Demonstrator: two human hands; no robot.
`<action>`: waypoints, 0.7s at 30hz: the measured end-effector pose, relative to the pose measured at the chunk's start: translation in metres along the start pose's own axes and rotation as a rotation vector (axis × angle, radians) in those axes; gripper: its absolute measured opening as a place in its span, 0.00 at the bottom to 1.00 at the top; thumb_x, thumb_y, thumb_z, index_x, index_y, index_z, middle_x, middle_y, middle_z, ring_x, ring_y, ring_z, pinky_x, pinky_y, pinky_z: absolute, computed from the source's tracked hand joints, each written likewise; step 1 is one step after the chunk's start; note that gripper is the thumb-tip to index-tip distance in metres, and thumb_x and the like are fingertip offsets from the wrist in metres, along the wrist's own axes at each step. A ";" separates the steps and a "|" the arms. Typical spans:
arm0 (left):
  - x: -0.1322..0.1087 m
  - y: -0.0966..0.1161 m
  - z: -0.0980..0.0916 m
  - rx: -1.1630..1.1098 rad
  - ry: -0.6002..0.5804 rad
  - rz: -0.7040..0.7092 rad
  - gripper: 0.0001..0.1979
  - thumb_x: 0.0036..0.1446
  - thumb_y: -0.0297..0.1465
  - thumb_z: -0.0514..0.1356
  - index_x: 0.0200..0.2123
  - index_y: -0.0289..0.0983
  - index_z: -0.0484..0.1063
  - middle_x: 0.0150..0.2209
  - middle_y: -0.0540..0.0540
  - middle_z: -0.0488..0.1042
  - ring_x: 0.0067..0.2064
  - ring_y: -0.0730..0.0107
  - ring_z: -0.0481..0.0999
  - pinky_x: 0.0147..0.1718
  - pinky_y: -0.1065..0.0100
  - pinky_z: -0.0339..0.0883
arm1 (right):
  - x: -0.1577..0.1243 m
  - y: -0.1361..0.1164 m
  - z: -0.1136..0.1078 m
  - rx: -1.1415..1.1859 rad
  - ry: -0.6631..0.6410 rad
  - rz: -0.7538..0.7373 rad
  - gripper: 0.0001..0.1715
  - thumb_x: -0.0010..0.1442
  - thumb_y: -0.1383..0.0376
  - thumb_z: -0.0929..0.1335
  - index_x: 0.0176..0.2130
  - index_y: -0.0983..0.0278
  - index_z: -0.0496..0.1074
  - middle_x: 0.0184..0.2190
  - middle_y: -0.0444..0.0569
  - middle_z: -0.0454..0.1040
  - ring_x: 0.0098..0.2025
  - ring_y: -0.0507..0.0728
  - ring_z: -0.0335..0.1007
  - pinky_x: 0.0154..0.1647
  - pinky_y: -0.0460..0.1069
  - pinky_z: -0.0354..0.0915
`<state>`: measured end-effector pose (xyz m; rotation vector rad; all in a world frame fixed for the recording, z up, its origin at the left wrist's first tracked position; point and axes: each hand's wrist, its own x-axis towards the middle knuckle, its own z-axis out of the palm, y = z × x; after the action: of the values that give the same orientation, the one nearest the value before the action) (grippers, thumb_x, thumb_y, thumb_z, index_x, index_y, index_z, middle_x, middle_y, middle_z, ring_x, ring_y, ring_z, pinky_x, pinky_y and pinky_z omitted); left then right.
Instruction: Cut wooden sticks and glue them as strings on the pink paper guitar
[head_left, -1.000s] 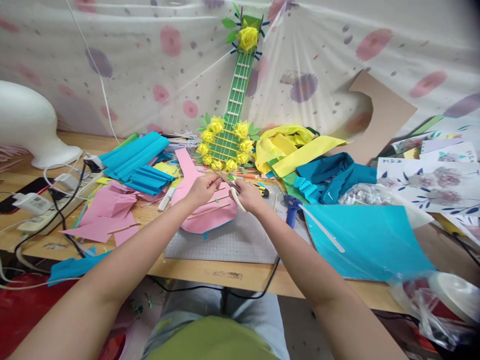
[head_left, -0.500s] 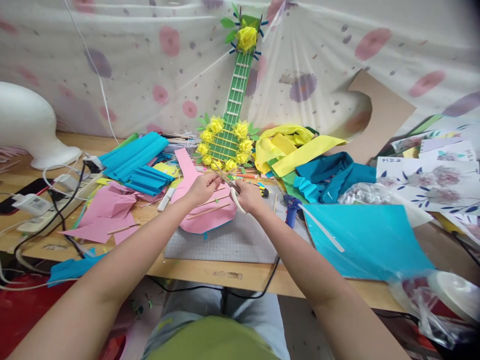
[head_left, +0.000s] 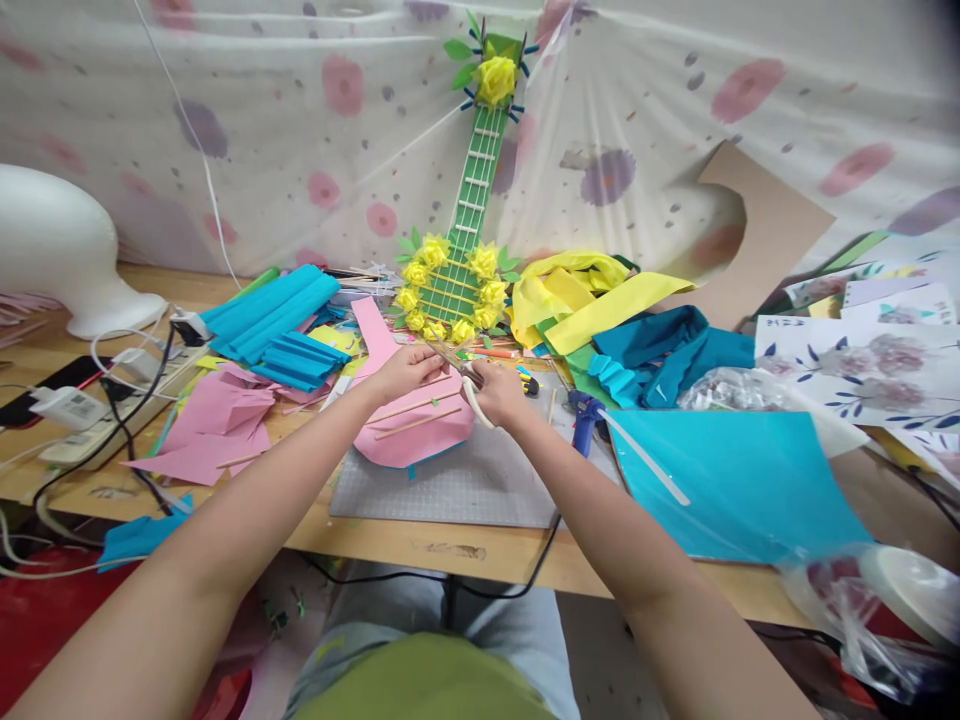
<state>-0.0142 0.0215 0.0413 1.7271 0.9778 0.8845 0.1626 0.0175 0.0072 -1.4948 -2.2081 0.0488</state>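
Observation:
My right hand point(head_left: 496, 392) is closed around a pair of scissors point(head_left: 475, 402) with a white handle loop, its blades reaching left towards my other hand. My left hand point(head_left: 409, 372) is pinched shut beside the blade tips; what sits between its fingers is too small to make out. Beneath both hands lies a pink guitar-shaped cutout point(head_left: 405, 446) with a blue underside edge. Thin wooden sticks point(head_left: 417, 423) rest across its body. The cutout lies partly on a grey cutting mat point(head_left: 450, 500). My left hand and forearm cover part of it.
A green paper guitar point(head_left: 474, 190) with yellow flowers leans at the back. Blue crepe paper point(head_left: 270, 310) and pink paper point(head_left: 217, 415) lie left, by a power strip point(head_left: 120, 420). Rightward are a blue glue gun point(head_left: 585, 420), yellow crepe point(head_left: 600, 300) and a turquoise sheet point(head_left: 735, 480).
Both hands stay almost in place over the pink cutout, with the scissors still in my right hand. The whole view shifts very slightly.

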 end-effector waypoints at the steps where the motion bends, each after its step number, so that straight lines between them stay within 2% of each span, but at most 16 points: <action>1: 0.001 0.000 0.000 -0.014 -0.004 -0.010 0.13 0.50 0.39 0.54 0.24 0.34 0.66 0.14 0.55 0.54 0.16 0.82 0.51 0.15 0.75 0.44 | 0.001 0.001 0.000 0.001 0.001 -0.005 0.13 0.51 0.57 0.60 0.28 0.63 0.66 0.25 0.47 0.70 0.27 0.52 0.61 0.25 0.45 0.44; 7: 0.006 -0.004 -0.009 -0.176 -0.162 -0.147 0.13 0.49 0.39 0.57 0.25 0.34 0.67 0.15 0.55 0.53 0.16 0.83 0.48 0.14 0.75 0.41 | 0.006 0.004 -0.002 0.030 -0.004 -0.065 0.10 0.49 0.60 0.59 0.28 0.63 0.64 0.27 0.46 0.70 0.28 0.52 0.61 0.25 0.45 0.44; 13: 0.009 -0.006 -0.016 -0.243 -0.248 -0.179 0.13 0.49 0.40 0.56 0.26 0.34 0.66 0.15 0.56 0.50 0.16 0.83 0.44 0.14 0.75 0.38 | 0.006 0.002 0.000 0.020 0.025 -0.022 0.10 0.48 0.59 0.60 0.27 0.63 0.64 0.25 0.45 0.69 0.26 0.52 0.60 0.25 0.45 0.44; 15: 0.009 -0.005 -0.013 -0.187 -0.206 -0.163 0.13 0.50 0.39 0.54 0.26 0.34 0.65 0.16 0.55 0.53 0.16 0.83 0.47 0.15 0.75 0.41 | 0.006 0.002 0.001 0.009 0.012 0.014 0.10 0.48 0.59 0.61 0.27 0.63 0.65 0.24 0.45 0.69 0.25 0.52 0.60 0.25 0.45 0.44; 19: 0.009 -0.006 0.000 0.107 0.074 -0.026 0.11 0.51 0.36 0.53 0.23 0.34 0.64 0.19 0.52 0.61 0.19 0.80 0.56 0.18 0.75 0.49 | 0.007 0.004 0.003 -0.015 -0.011 0.088 0.12 0.49 0.57 0.60 0.27 0.63 0.66 0.23 0.46 0.69 0.25 0.52 0.60 0.24 0.46 0.44; 21: 0.009 -0.009 0.004 0.252 0.167 0.044 0.11 0.51 0.34 0.52 0.21 0.34 0.64 0.19 0.52 0.62 0.20 0.80 0.58 0.19 0.74 0.51 | 0.007 0.006 0.004 -0.007 0.000 0.090 0.13 0.50 0.57 0.60 0.27 0.63 0.65 0.23 0.46 0.69 0.25 0.52 0.60 0.24 0.46 0.44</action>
<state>-0.0088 0.0305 0.0331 1.9151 1.2074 0.9798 0.1637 0.0271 0.0044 -1.5981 -2.1419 0.0701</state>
